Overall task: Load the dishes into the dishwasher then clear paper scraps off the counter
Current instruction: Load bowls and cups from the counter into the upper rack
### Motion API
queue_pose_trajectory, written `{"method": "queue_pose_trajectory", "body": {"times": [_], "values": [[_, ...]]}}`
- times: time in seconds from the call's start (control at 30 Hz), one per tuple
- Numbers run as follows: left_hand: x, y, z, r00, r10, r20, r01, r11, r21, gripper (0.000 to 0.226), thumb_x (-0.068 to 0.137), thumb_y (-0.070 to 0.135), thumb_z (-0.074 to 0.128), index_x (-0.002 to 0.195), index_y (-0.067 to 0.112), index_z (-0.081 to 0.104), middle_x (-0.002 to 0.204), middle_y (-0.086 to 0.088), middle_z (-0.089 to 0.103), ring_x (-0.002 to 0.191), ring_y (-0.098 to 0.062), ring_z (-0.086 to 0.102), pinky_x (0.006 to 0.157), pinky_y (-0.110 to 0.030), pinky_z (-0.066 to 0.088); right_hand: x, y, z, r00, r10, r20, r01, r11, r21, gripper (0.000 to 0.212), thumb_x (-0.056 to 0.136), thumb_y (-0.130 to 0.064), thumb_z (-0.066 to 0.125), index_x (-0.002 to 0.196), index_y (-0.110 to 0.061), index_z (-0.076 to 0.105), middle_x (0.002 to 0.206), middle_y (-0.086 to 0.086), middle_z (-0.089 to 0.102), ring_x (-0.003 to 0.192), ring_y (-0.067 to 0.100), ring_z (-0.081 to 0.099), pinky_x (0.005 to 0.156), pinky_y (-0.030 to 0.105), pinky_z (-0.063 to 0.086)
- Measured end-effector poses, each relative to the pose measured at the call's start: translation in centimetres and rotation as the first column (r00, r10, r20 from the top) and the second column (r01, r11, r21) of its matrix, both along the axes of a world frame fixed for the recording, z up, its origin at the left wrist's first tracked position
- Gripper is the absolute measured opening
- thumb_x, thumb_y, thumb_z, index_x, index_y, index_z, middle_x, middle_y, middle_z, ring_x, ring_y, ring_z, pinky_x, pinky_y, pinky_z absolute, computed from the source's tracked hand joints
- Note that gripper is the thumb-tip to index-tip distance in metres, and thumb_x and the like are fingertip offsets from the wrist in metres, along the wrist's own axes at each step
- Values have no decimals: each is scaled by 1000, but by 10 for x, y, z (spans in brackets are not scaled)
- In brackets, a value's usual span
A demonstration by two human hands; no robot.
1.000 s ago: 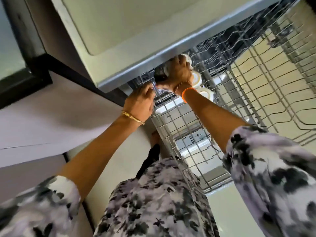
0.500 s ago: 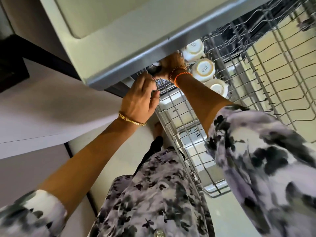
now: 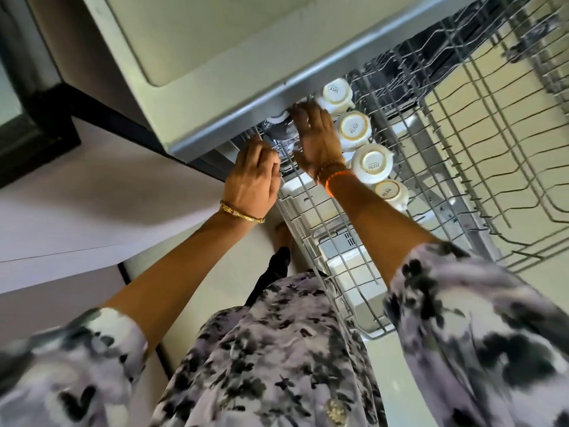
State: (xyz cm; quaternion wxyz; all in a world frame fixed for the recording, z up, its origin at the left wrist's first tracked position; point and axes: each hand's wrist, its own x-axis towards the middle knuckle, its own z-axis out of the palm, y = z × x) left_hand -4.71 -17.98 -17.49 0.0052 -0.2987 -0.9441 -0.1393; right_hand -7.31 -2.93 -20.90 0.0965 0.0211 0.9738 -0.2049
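Left hand [image 3: 251, 183] grips rack [image 3: 335, 260] edge; right hand [image 3: 317, 140] fingers spread beside 4 cups [image 3: 354, 129]

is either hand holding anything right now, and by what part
The left hand grips the front rim of the upper rack. The right hand has its fingers spread over a dark dish; no clear grip shows.

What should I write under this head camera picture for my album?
Two hands, left hand and right hand, reach into a dishwasher rack beside four upside-down white cups.
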Motion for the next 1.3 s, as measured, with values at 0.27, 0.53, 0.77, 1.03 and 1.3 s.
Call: {"method": "queue_pose_trajectory", "body": {"times": [0.27, 0.53, 0.77, 1.03, 1.3], "values": [[2, 16, 24, 996, 5, 86, 35, 885, -464, 35, 95, 15, 35, 121, -1, 51, 133, -24, 44, 132, -40, 32, 112, -43, 26, 88, 4, 56, 736, -675, -58, 608, 696, -381, 37, 73, -3, 63, 110, -3, 59, 119, 15, 52, 108, 30, 50, 89, 38, 45], [30, 20, 57, 974, 149, 168, -48, 870, -491, 36, 98, 25, 35, 127, 8, 48, 143, -14, 36, 135, -27, 31, 102, -40, 35, 132, 10, 134, 661, -645, -383, 383, 729, -567, 19, 70, 4, 67, 88, -2, 64, 94, 9, 55, 75, 15, 52, 69, 14, 39], [58, -3, 81, 984, 142, 107, -152, 984, 92, 25, 94, 19, 43, 108, 5, 60, 117, -14, 54, 108, -31, 53, 85, -42, 49, 127, 3, 188, 600, -579, -552, 111, 744, -659, 14, 72, -2, 61, 86, -2, 62, 87, 9, 58, 58, 4, 47, 55, 4, 39], [72, -78, 147, 955, 278, -99, -160, 771, 617, 25, 84, 14, 47, 83, -3, 65, 84, -19, 62, 77, -13, 53, 74, -7, 38, 113, -92, 246, 638, -734, -232, -123, 201, -972, 30, 77, -19, 61, 101, -23, 44, 77, -3, 47, 50, 11, 39, 47, 26, 35], [61, -205, 210, 780, 626, 8, -331, 401, 854, 21, 78, 10, 58, 94, -4, 62, 95, -4, 50, 67, 5, 52, 64, 1, 39, 57, -218, 301, 585, -752, 303, 51, -339, -940, 5, 91, -9, 46, 95, -8, 42, 66, 1, 39, 31, 7, 28, 36, 14, 24]]}}
